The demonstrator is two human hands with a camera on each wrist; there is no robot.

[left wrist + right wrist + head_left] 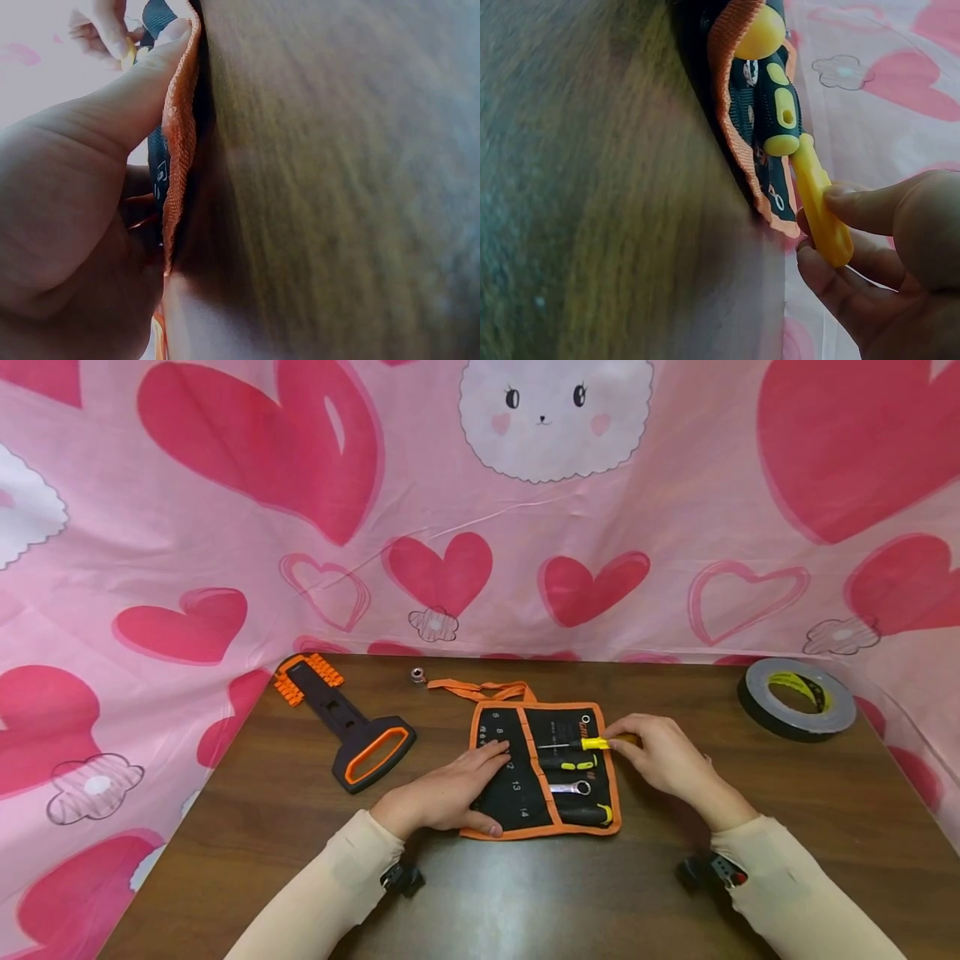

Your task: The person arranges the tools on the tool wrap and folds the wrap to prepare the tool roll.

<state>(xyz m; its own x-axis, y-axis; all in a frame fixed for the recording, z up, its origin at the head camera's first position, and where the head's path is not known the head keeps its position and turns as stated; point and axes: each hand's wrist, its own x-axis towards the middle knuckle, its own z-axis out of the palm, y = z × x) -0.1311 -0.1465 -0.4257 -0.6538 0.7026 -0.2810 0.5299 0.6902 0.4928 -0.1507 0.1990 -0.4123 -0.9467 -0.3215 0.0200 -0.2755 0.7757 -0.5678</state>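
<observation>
A black tool pouch with orange trim (536, 802) lies spread on the table. My left hand (453, 789) rests on its left half, fingers extended over the numbered pockets and thumb by the lower edge. At the pouch's right side, my right hand (663, 760) pinches the yellow handle of a screwdriver (821, 202) between thumb and fingers. The screwdriver's thin shaft points left over the pouch. Below it, a black-and-yellow handle (576, 766), a ring wrench (572, 788) and a thicker black handle with a yellow end (588, 815) sit in pockets.
Left of the pouch lies a black-and-orange tool with a loop handle (330, 706). A small metal socket (417, 675) stands behind, near the pouch's orange strap (480, 691). A grey tape roll (832, 697) is at the far right. Heart-print cloth (517, 510) hangs along the table's back.
</observation>
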